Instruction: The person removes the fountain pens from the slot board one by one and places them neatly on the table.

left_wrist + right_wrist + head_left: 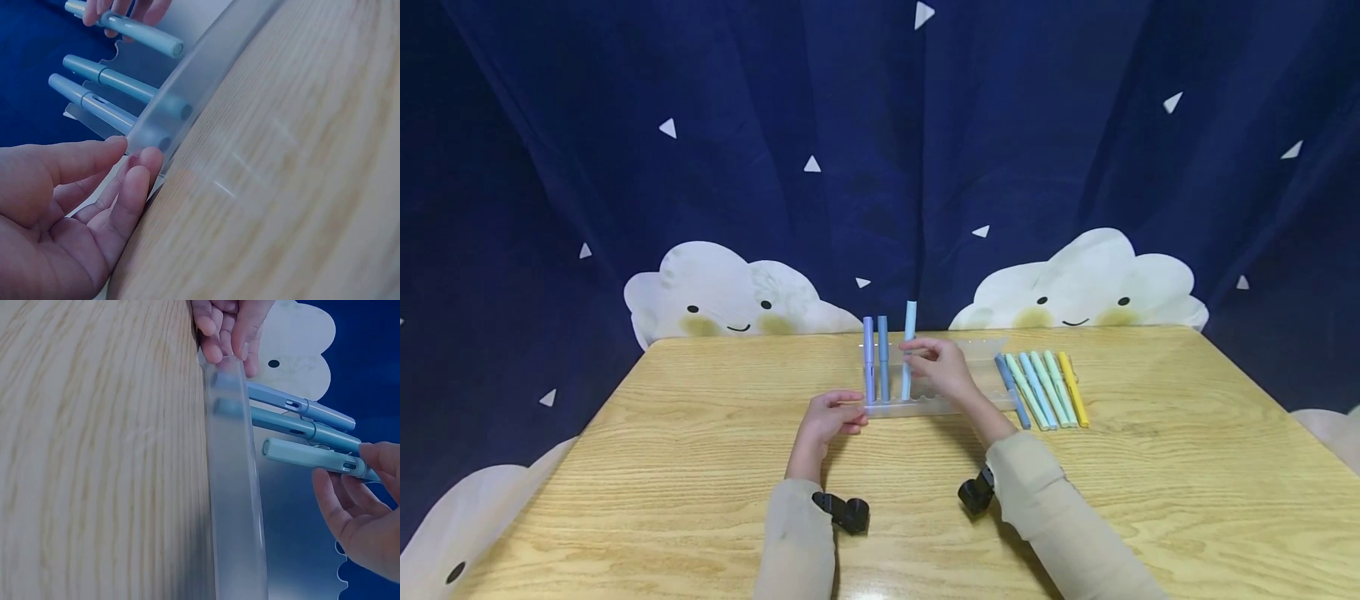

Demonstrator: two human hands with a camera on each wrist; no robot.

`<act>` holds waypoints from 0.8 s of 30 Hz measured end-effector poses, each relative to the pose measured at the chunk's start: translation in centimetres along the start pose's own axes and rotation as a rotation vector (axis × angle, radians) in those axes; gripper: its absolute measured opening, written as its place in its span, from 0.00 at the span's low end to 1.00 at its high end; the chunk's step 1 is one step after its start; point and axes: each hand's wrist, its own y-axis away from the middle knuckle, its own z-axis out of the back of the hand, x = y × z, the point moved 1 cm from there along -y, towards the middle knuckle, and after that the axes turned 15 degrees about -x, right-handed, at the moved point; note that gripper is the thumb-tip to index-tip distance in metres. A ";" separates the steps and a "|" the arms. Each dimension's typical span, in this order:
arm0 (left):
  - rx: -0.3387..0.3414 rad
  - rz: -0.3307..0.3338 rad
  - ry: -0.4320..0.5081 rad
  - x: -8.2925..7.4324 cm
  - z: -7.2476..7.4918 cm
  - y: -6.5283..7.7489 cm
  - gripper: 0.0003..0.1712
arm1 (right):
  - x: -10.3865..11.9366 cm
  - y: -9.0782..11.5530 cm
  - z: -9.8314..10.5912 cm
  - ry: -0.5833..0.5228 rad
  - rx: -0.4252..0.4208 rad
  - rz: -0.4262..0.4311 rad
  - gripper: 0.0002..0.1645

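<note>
A frosted translucent pen holder [934, 407] stands on the table, with a scalloped back panel [977, 350]. Upright at its left end are a lavender pen [869, 358] and a darker blue pen [883, 360]. My right hand [942, 367] pinches a pale blue pen [306, 455] by its upper part. The lower end of that pen is just above the holder's front trough, apart from it in the right wrist view. With thumb and fingertips, my left hand [831, 418] holds the left end of the holder.
Right of the holder, several pens lie side by side on the table: a dark blue pen [1012, 390], light green and light blue ones, and a yellow pen [1073, 390] outermost. A dark blue curtain [865, 100] with cloud prints hangs behind the wooden table [700, 433].
</note>
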 end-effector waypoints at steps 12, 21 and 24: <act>-0.002 -0.003 0.015 -0.1 0.0 0.0 0.13 | -0.1 0.2 1.6 0.019 -0.029 0.018 0.14; -0.005 0.007 0.009 -0.1 0.0 0.1 0.13 | -0.4 0.3 3.0 0.046 -0.026 0.030 0.14; -0.008 0.005 0.008 -0.1 -0.1 0.1 0.13 | -0.6 0.4 3.4 0.059 -0.027 0.027 0.15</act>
